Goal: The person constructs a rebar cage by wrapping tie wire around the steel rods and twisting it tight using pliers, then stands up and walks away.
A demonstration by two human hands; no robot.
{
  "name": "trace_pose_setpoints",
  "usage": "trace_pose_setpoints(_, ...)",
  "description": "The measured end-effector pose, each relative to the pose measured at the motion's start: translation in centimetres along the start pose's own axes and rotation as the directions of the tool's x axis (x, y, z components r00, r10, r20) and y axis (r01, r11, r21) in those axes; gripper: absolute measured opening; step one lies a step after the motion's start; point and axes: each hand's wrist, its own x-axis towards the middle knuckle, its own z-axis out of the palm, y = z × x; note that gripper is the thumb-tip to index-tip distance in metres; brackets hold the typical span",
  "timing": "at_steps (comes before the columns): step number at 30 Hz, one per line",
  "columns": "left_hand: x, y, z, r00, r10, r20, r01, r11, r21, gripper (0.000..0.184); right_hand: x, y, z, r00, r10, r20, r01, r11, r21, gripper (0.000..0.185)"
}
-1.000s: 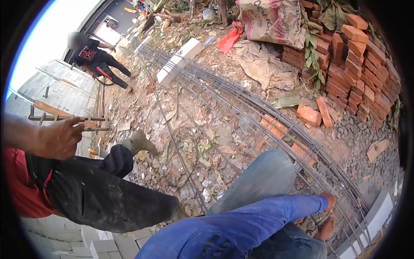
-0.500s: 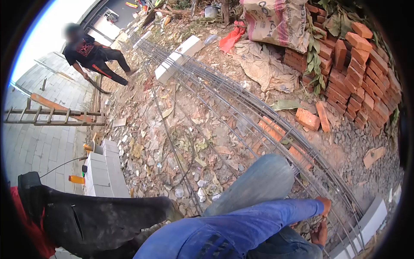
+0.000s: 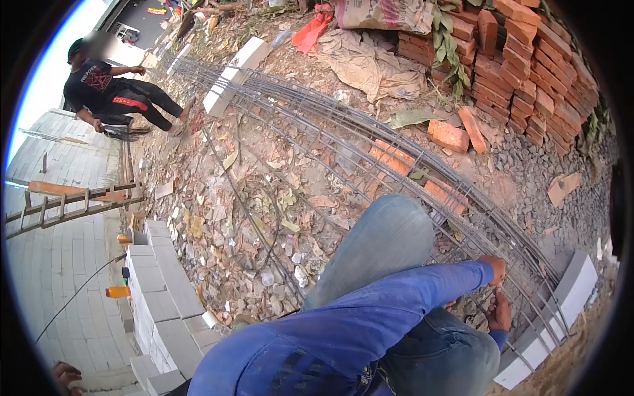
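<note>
So the ground (image 3: 492, 186) is rough dirt, all stony rubble, dry leaves and gravel. Sitting right on it: pale blocks (image 3: 236, 74) under the rebar, a brick stack (image 3: 522, 92), a couple of loose bricks (image 3: 449, 136), a crumpled tan cloth (image 3: 370, 66) and some red plastic (image 3: 312, 31).

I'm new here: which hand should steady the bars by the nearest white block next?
Probably the right hand: it's nearer that white block than the left hand; both are at the bars.

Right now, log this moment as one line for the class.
left hand and right hand at rebar cage | grips unclear | white block under near end | stacked bricks beyond
</note>
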Motion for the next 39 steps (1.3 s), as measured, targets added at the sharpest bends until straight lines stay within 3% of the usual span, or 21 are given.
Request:
trace_pose_setpoints(1, 0.2, -0.5, 0.6, 0.999, 0.011, -0.043, -0.011, 1.0, 0.002, 0.021, -1.9, -0.9, 1.8, 0.996, -0.083, -0.015, 0.081, 0.994, -0.079, 0.027)
trace_pose_setpoints(2, 1.4, -1.1, 1.2, 1.0, 0.002, 0.019, -0.004, 0.998, 0.063, 0.021, -3.8, -1.5, 3.2, 0.982, -0.182, -0.04, 0.167, 0.955, -0.244, 0.034)
trace_pose_setpoints(3, -0.2, -0.2, -0.6, 0.995, -0.022, 0.1, 0.024, 0.999, -0.025, 0.021, -1.5, 0.9, 2.4, 0.901, -0.414, -0.13, 0.298, 0.809, -0.506, 0.036)
trace_pose_setpoints(4, 1.1, -1.1, 1.0, 0.998, 0.032, 0.052, -0.033, 0.999, 0.031, 0.021, -2.4, 1.1, 3.8, 0.662, -0.744, -0.089, 0.479, 0.512, -0.713, 0.032)
trace_pose_setpoints(5, 1.3, -1.2, 0.9, 0.994, 0.071, 0.083, -0.078, 0.994, 0.08, 0.022, -4.2, 0.2, 5.2, 0.635, -0.763, -0.122, 0.34, 0.418, -0.842, 0.029)
trace_pose_setpoints(6, 2.1, -1.4, 0.8, 0.984, 0.038, 0.172, -0.04, 0.999, 0.009, 0.022, -3.7, 0.8, 5.3, 0.624, -0.754, -0.204, 0.151, 0.373, -0.916, 0.029)
trace_pose_setpoints(7, 2.8, -1.9, 1.3, 0.983, 0.102, 0.151, -0.109, 0.993, 0.044, 0.024, -4.7, -0.1, 6.0, 0.636, -0.729, -0.254, 0.105, 0.408, -0.907, 0.027)
trace_pose_setpoints(9, 2.2, -0.9, 0.4, 0.98, 0.021, 0.2, -0.025, 1.0, 0.018, 0.026, -6.1, -1.8, 6.4, 0.701, -0.678, -0.218, 0.073, 0.373, -0.925, 0.026)
trace_pose_setpoints(12, 2.3, -1.2, 0.9, 0.979, 0.019, 0.201, -0.015, 1.0, -0.025, 0.024, -4.4, -1.7, 4.5, 0.766, -0.632, -0.117, 0.055, 0.246, -0.968, 0.023)
trace_pose_setpoints(17, 2.6, -1.7, 0.7, 0.98, 0.051, 0.194, -0.048, 0.999, -0.021, 0.022, -2.9, -3.5, 3.7, 0.76, -0.648, 0.048, 0.096, 0.04, -0.995, 0.028)
trace_pose_setpoints(23, 2.4, -1.1, 0.3, 0.974, -0.039, 0.223, 0.051, 0.998, -0.048, 0.021, -4.9, -5.2, 4.8, 0.822, -0.553, -0.135, 0.035, 0.286, -0.958, 0.022)
trace_pose_setpoints(26, 2.4, -0.8, 0.2, 0.976, -0.048, 0.214, 0.057, 0.998, -0.035, 0.023, -6.3, -4.3, 4.3, 0.807, -0.569, -0.155, 0.095, 0.385, -0.918, 0.021)
trace_pose_setpoints(29, 2.4, -0.7, 0.2, 0.97, -0.079, 0.231, 0.096, 0.994, -0.061, 0.026, -9.1, -3.9, 5.7, 0.708, -0.649, -0.279, 0.049, 0.439, -0.897, 0.02)
trace_pose_setpoints(32, 2.8, -0.9, 0.1, 0.959, -0.085, 0.27, 0.109, 0.991, -0.077, 0.028, -9.9, -1.1, 7.7, 0.684, -0.679, -0.266, 0.156, 0.492, -0.857, 0.026)
trace_pose_setpoints(35, 2.6, -0.7, 0.0, 0.963, -0.047, 0.267, 0.07, 0.994, -0.078, 0.031, -9.3, 2.8, 9.8, 0.694, -0.646, -0.318, 0.315, 0.67, -0.673, 0.031)
trace_pose_setpoints(39, 2.6, -0.8, -0.2, 0.966, -0.021, 0.257, 0.036, 0.998, -0.053, 0.033, -7.9, 4.2, 10.7, 0.699, -0.677, -0.232, 0.338, 0.598, -0.727, 0.037)
